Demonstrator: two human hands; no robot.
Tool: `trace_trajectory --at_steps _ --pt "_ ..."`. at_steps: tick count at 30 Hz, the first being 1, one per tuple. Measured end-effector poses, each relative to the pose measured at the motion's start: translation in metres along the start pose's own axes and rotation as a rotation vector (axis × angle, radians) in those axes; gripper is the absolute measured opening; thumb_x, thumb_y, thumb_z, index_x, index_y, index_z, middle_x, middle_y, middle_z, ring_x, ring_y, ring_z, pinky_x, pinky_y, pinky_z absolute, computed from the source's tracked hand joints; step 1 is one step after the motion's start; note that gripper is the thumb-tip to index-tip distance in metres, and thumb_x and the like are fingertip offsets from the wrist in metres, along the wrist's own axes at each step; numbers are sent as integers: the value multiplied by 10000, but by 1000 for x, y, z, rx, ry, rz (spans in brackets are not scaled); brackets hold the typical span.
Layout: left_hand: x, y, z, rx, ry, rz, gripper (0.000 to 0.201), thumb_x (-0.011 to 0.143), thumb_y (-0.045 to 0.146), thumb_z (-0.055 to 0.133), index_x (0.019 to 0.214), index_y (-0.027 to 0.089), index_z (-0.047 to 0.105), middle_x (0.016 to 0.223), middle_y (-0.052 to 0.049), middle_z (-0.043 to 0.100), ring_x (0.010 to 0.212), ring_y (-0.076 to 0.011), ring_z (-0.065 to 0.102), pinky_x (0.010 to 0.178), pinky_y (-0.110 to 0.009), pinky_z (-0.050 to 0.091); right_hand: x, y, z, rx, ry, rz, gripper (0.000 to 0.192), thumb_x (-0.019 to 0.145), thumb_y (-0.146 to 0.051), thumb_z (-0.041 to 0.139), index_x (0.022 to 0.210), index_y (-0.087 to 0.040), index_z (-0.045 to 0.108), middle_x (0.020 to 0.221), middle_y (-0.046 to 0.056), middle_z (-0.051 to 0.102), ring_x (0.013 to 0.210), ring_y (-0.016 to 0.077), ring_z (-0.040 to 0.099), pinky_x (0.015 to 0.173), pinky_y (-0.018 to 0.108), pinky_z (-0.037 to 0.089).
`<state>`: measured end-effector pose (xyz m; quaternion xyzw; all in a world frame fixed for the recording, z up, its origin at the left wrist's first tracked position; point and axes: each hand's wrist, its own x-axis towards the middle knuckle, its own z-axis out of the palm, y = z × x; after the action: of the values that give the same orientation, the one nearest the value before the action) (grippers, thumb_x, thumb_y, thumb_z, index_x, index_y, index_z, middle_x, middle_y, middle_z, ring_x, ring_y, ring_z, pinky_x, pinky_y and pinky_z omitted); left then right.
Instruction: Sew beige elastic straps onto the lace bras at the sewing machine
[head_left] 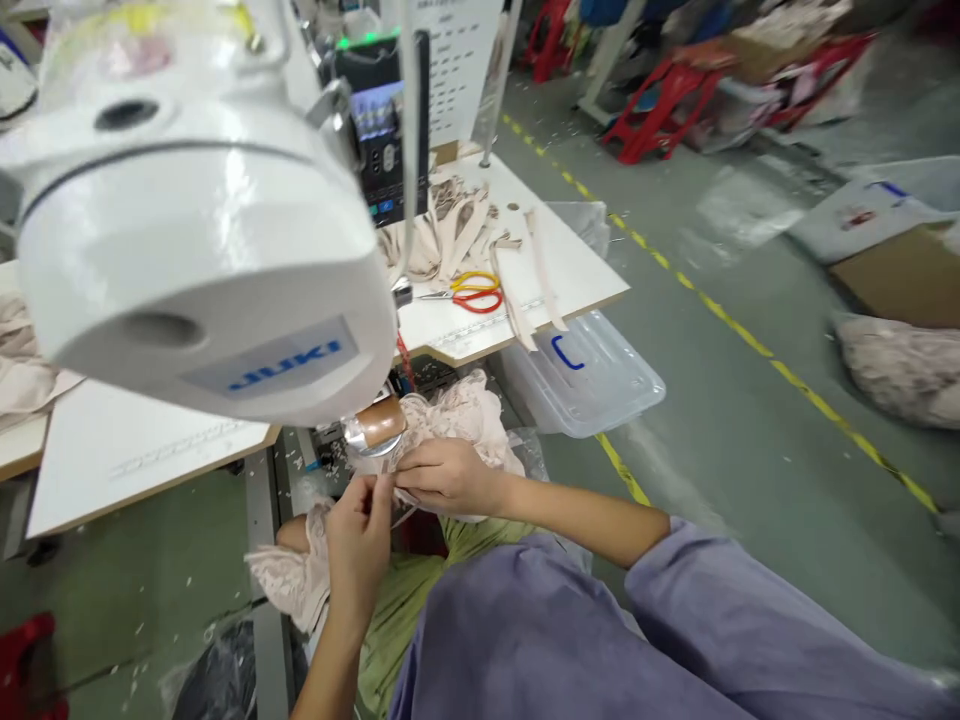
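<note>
Head view: a person in a lilac top sits at a white sewing machine (202,250) marked JUKI, both hands low in front of its head
Left hand (358,535): raised below the machine head, fingertips pinched together on an edge of pale pink lace fabric (457,410)
Right hand (444,475): just beside the left, fingers curled and closed over the same lace, holding it down close to the machine's brown-and-metal part (379,425)
Lace: bunched between the two hands and heaped just behind them under the machine head; more of it hangs down below the left wrist, over the lap
Table (577,265): white top behind the machine, carrying yellow-and-red scissors (472,292) and a heap of beige strips (457,230), some trailing over the front edge
Bin (592,380): clear plastic, marked with a blue C, tucked under the table's near edge
Floor (750,430): grey-green, crossed by a yellow line; red stools (660,100) well apart in the background
Needle area: hidden by the machine head, so contact there cannot be told
</note>
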<state>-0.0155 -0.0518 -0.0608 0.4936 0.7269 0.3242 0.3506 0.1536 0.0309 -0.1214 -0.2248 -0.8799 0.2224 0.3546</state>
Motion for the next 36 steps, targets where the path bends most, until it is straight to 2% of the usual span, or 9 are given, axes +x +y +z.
trace_trajectory --at_steps 2,6,9,12,16,21,25,32,36 --pt "4 -1 -5 27 -17 28 420 959 498 442 675 203 537 611 9 568 590 -148 510 589 -249 384 14 34 -29 -98 -73 56 277 967 -245 487 1116 -273 719 1062 36 747 950 167 688 789 301 547" --pt "6 -5 -23 125 -42 49 428 955 501 431 676 205 561 601 -3 592 573 -159 519 585 -260 383 68 116 -111 -584 -215 608 521 968 -68 275 1385 -206 556 1284 132 644 1135 226 605 962 396 473" --pt "2 -3 -36 120 -55 0 413 949 503 447 744 194 627 634 -20 619 601 -174 549 602 -269 400 101 160 -149 -606 -342 635 441 969 -164 420 1388 -107 545 1276 231 610 1117 313 596 934 431 458" --pt "-1 -1 -44 -6 -111 -70 407 944 521 471 829 185 671 667 -24 621 645 -177 572 629 -267 423 101 171 -152 -594 -441 586 414 940 -212 516 1330 -89 579 1210 243 624 1062 333 619 885 417 455" --pt "-3 -7 -45 -236 -157 -177 381 920 519 532 869 179 696 724 -32 638 669 -157 565 650 -255 450 52 133 -141 -622 -403 503 398 959 -365 499 1252 -112 594 1080 191 672 936 293 653 741 357 466" --pt "-3 -12 -37 -599 -165 -273 369 858 520 621 866 157 685 856 -68 673 682 -129 549 648 -248 475 -22 21 -122 -240 -268 575 353 857 -422 609 1138 -209 632 1065 111 701 705 205 648 593 329 514" --pt "-6 -8 -30 -658 -213 -299 340 857 489 626 884 153 673 849 -55 655 682 -119 536 642 -235 460 -40 -45 -85 -52 -316 425 369 805 -342 671 1151 -224 629 1156 114 688 924 255 695 740 382 578" --pt "-14 -2 -24 -500 -208 -228 237 915 369 532 933 172 662 845 -35 647 721 -132 557 697 -247 459 -21 -49 -44 50 -267 362 361 870 -347 658 1202 -217 603 1209 108 675 1115 269 646 868 415 559" --pt "-14 0 -27 -415 -184 -168 191 931 314 490 880 188 625 754 7 565 682 -121 494 660 -230 413 -28 -43 -47 147 -307 449 293 910 -337 635 1193 -260 620 1089 67 706 880 203 671 728 330 540"
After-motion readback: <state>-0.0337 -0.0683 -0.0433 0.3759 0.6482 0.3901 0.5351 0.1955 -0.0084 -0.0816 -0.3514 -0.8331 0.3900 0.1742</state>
